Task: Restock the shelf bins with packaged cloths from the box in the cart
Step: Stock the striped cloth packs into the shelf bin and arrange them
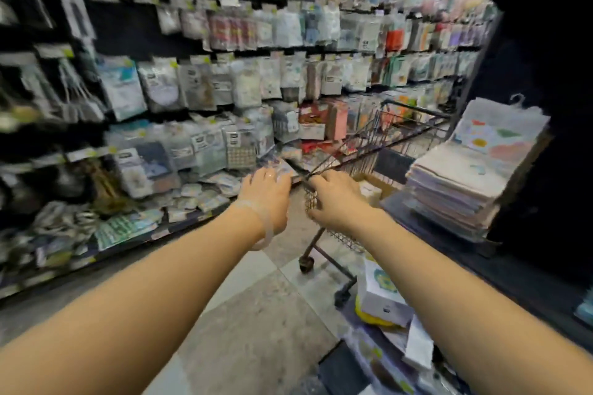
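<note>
The near rim of the wire cart (369, 144) is gripped by the right hand (337, 199). A clear packaged cloth (282, 170) is held by the left hand (268, 199) beside the shelf bins (192, 192). A cardboard box (373, 184) is seen inside the cart.

Both hands (301, 196) on cart (378, 144)

We see a shop aisle, blurred throughout; dark shelving (134, 29) fills the left and top of the frame, hung with rows of packaged goods (205, 86); a dark fixture (545, 58) rises at the upper right. Grey and pale floor tiles (256, 314) run along the bottom centre.
</note>
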